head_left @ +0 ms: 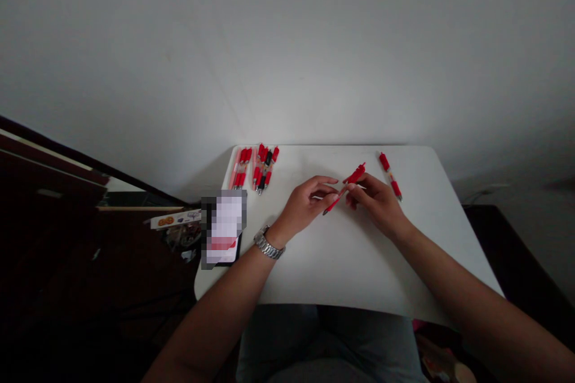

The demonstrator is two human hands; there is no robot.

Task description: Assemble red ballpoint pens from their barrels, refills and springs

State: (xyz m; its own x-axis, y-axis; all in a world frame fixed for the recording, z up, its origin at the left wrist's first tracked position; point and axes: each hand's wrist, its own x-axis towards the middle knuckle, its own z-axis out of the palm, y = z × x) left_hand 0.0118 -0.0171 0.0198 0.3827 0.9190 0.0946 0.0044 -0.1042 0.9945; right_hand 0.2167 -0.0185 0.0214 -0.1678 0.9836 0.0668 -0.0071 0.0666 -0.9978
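A red click pen [356,175] is held slantwise above the white table, its dark tip pointing down and left. My right hand [378,202] is closed around its middle, thumb and fingers pinching the barrel. From the other side my left hand [309,202] pinches the lower part near the tip, its index finger lying partly stretched above the pen. A second red pen [390,176] with a clear middle lies on the table beyond my right hand.
At the table's [332,269] back left lie two groups of pens, one mostly red [240,169] and one with red and black pens [265,167]. A blurred-out phone-like device [230,254] rests at the left edge. The wall [314,72] stands behind.
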